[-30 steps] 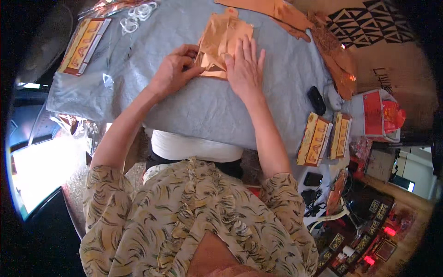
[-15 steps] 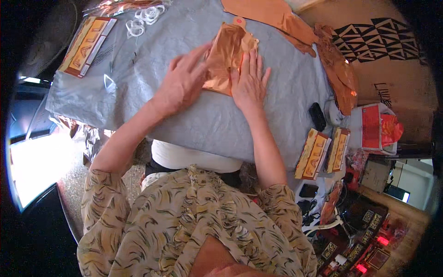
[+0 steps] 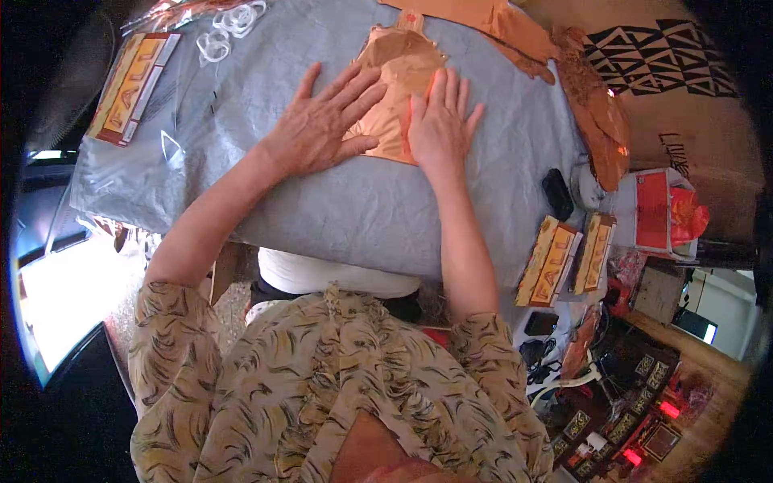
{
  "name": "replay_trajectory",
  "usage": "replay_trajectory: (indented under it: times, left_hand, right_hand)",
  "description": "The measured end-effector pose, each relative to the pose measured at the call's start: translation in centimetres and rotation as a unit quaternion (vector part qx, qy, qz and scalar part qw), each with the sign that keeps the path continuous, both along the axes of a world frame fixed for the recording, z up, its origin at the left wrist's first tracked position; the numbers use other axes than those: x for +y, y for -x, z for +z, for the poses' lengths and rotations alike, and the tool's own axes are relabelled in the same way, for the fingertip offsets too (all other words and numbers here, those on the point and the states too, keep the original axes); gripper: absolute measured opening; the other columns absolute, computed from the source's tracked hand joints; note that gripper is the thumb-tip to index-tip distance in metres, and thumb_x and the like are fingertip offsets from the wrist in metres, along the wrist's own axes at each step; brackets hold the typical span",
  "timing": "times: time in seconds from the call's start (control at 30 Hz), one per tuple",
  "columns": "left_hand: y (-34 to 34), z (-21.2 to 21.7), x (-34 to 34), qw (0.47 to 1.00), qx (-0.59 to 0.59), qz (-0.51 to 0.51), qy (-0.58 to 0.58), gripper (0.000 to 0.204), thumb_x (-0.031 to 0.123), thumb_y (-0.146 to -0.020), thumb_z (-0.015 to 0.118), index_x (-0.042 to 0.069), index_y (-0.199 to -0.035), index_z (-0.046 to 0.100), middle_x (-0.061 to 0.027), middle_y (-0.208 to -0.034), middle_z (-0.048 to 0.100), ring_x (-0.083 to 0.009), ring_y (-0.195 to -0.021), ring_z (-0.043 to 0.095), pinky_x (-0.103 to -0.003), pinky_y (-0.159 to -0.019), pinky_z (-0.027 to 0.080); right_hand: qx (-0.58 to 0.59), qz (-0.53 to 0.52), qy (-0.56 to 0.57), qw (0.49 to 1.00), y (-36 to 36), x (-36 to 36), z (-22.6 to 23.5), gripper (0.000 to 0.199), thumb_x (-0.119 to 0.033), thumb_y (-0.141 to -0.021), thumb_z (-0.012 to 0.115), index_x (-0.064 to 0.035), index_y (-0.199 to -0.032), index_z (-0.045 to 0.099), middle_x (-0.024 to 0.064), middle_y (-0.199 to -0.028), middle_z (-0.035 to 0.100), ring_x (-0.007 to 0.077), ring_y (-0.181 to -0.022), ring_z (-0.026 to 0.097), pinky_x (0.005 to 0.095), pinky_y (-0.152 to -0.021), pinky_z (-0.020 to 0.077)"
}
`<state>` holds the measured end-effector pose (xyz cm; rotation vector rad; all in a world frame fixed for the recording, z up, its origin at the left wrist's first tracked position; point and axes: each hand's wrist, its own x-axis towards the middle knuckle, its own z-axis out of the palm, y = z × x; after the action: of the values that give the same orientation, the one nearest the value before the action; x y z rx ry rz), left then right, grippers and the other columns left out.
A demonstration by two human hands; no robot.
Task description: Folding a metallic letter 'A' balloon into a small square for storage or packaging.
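Observation:
A flat, copper-coloured foil balloon (image 3: 394, 71) lies on the grey-covered table, with a tab at its far end. My left hand (image 3: 326, 121) rests on its left edge, palm down and fingers spread. Over the right edge lies my right hand (image 3: 441, 125), also flat, with its fingers stretched out and the thumb on the foil. Neither hand grips anything. Parts of both side edges are hidden under my hands.
More copper foil pieces (image 3: 483, 24) lie at the far right, and another (image 3: 600, 121) droops by a cardboard box (image 3: 644, 121). White ribbon coils (image 3: 216, 46) and a printed packet (image 3: 133, 88) sit at left. Two packets (image 3: 549, 262) and a black object (image 3: 555, 193) are at right.
My left hand has opened from a curled pose and now lies spread on the balloon. The foil looks flatter and wider. My right hand stays on the right edge.

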<state>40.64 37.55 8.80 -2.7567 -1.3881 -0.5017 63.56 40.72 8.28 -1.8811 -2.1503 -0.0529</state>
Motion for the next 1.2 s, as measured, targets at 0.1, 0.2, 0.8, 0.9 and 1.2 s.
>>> replay_trajectory:
  times: [0.1, 0.2, 0.8, 0.9, 1.2]
  left_hand:
    - [0.2, 0.0, 0.3, 1.0, 0.009, -0.001, -0.015, 0.077, 0.059, -0.103, 0.051, 0.015, -0.164, 0.035, -0.0089, -0.17, 0.034, -0.0269, -0.158, 0.029, -0.063, -0.124, 0.017]
    - [0.3, 0.4, 1.1, 1.0, 0.006, -0.009, -0.012, 0.072, 0.057, -0.103, 0.052, 0.016, -0.161, 0.041, -0.007, -0.168, 0.038, -0.0266, -0.158, 0.03, -0.061, -0.121, 0.024]
    - [0.1, -0.7, -0.7, 0.999, -0.004, 0.047, -0.012, 0.099, 0.076, -0.094, 0.052, 0.008, -0.164, 0.032, -0.0091, -0.172, 0.028, -0.032, -0.16, 0.024, -0.066, -0.123, 0.017]
    - [0.3, -0.6, -1.0, 0.998, -0.003, 0.052, -0.022, 0.1, 0.076, -0.094, 0.052, 0.008, -0.164, 0.032, -0.0088, -0.172, 0.028, -0.033, -0.16, 0.023, -0.067, -0.123, 0.015]
    - [-0.9, -0.2, -0.6, 0.997, -0.058, 0.056, -0.008, 0.111, 0.076, -0.088, 0.062, 0.008, -0.166, 0.023, -0.0113, -0.173, 0.024, -0.0343, -0.16, 0.02, -0.065, -0.124, 0.017]
  right_hand:
    - [-0.008, -0.013, -0.011, 1.0, -0.5, 2.5, 0.0, 0.063, -0.043, -0.109, 0.041, -0.0056, -0.16, 0.036, 0.0111, -0.17, 0.031, 0.0354, -0.157, 0.026, 0.0677, -0.123, 0.0174]
    - [0.012, -0.025, -0.02, 0.999, -1.2, 3.5, -0.5, 0.063, -0.043, -0.109, 0.039, -0.0061, -0.16, 0.036, 0.0101, -0.17, 0.032, 0.0345, -0.158, 0.025, 0.0666, -0.124, 0.0154]
    - [0.096, -0.001, -0.052, 0.994, -0.8, 3.7, 1.5, 0.051, -0.04, -0.1, 0.06, -0.0031, -0.135, 0.062, 0.0148, -0.148, 0.056, 0.0368, -0.143, 0.046, 0.0533, -0.116, 0.0371]
    - [0.121, -0.023, -0.012, 0.992, -0.8, 4.4, 2.8, 0.046, -0.039, -0.091, 0.072, -0.0006, -0.117, 0.071, 0.0168, -0.125, 0.069, 0.0375, -0.123, 0.061, 0.0485, -0.102, 0.0491]
    - [0.264, -0.022, 0.166, 0.95, -3.7, 9.6, 3.2, 0.02, -0.018, -0.078, 0.085, -0.0013, -0.085, 0.077, 0.0079, -0.074, 0.072, 0.0233, -0.064, 0.066, 0.0378, -0.063, 0.0526]
